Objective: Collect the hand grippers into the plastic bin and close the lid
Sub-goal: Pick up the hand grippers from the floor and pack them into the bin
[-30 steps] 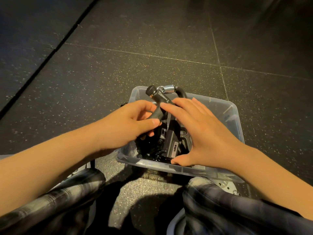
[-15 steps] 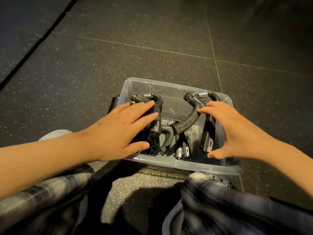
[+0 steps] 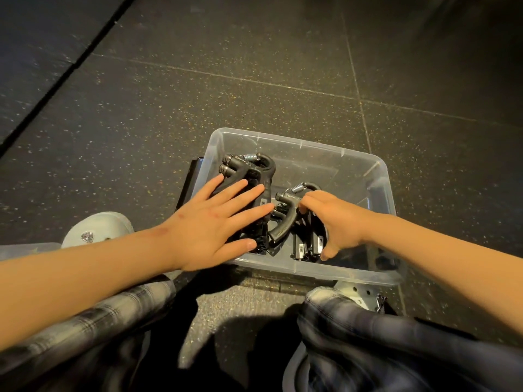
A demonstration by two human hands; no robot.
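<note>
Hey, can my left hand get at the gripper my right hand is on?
Probably yes. The left hand rests flat on the neighbouring stack, fingertips beside that gripper; the bin is open, nothing between.

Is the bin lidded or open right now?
Open. The plastic bin's far rim is bare, the hand grippers inside show uncovered, and the left hand and right hand reach straight in.

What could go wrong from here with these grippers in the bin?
1. The stacked grippers under the flat left hand look piled high at the plastic bin's left wall; a lid might not seat.
2. The right hand curls round the middle gripper near its spring; it could get pinched.
</note>
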